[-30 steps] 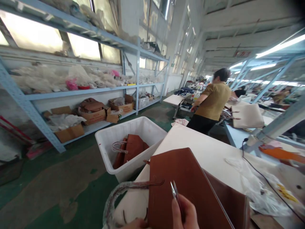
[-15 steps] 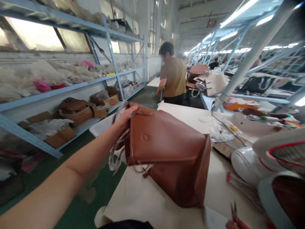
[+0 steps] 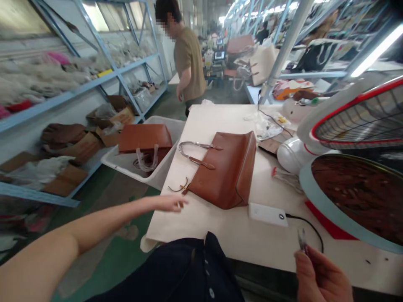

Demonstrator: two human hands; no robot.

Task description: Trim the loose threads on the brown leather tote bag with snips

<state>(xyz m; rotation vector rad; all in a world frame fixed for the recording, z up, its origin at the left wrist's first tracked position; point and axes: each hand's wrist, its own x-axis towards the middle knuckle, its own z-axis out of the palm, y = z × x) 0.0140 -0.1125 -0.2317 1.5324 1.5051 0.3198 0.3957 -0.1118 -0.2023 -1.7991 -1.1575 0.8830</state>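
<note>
On the white-topped table (image 3: 201,226) lies a brown leather handbag (image 3: 225,176), its wrapped handles pointing left. My left hand (image 3: 171,204) hovers near the bag's lower left corner, empty, its fingers loosely apart and slightly curled. A dark strap with a small tag (image 3: 185,186) sticks out beside that corner. Left of the table, a second brown handbag (image 3: 146,137) rests in a white plastic bin (image 3: 141,178), its clear-wrapped handles hanging toward me. At the lower right, my right hand (image 3: 323,272) grips small thread snips (image 3: 302,239), blades pointing up.
A white box-shaped device (image 3: 267,214) with a black cable lies near the bag. On the right stand a fan with a red-edged guard (image 3: 362,113) and a pale-rimmed round container (image 3: 310,197). Blue shelving (image 3: 119,75) lines the left. Another person (image 3: 190,63) stands beyond the table.
The handbag my left hand was holding up now sits in the white bin, let go. My left hand has come back down toward the bag on the table. My view has tilted downward.
</note>
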